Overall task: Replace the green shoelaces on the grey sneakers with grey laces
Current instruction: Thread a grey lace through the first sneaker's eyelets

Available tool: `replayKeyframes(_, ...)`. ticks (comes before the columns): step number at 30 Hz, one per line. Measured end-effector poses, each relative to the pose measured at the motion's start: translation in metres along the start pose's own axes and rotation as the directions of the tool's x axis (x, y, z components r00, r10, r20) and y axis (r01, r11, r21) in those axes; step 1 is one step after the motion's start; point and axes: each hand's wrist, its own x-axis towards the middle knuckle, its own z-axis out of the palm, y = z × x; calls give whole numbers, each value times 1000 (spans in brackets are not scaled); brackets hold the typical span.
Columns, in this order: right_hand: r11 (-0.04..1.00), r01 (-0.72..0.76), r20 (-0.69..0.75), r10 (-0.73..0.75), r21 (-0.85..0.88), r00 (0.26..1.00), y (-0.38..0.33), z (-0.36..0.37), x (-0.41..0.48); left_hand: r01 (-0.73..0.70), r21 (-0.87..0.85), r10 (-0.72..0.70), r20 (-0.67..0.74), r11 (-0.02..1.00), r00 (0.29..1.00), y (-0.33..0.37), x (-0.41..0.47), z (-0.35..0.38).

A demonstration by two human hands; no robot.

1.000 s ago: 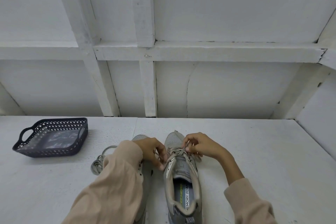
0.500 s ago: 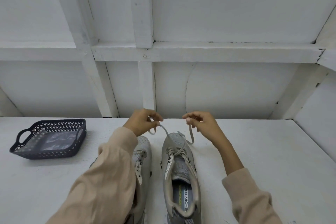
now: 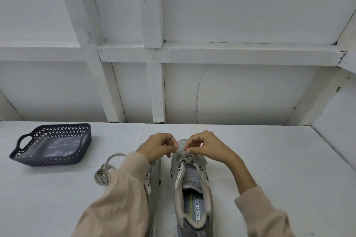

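The left hand [image 3: 158, 148] and right hand [image 3: 207, 147] have dropped from their raised pull to the toe of the grey sneaker [image 3: 192, 179] on the table [image 3: 269, 169]. Each grip pinches an end of the grey lace [image 3: 185, 158], which is threaded only through the lowest eyelets, so most rows probably remain.

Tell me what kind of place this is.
Likely a plain indoor work table in a white-painted wooden booth: white tabletop, white timber-framed wall panels behind it, and a dark perforated basket beside the sneakers.
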Motion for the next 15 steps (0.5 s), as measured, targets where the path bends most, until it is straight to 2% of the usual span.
replayKeyframes(5,990,36,149,-15,-138,989,-11,15,5,77,-51,-80,-58,996,995,-12,-2,11)
replayKeyframes(9,962,32,234,33,-270,972,-18,21,10,98,-60,-102,-55,993,993,-19,-3,14)
replayKeyframes(15,933,-9,228,97,-359,969,-25,20,11,102,-100,-103,0,990,995,-28,-2,18)
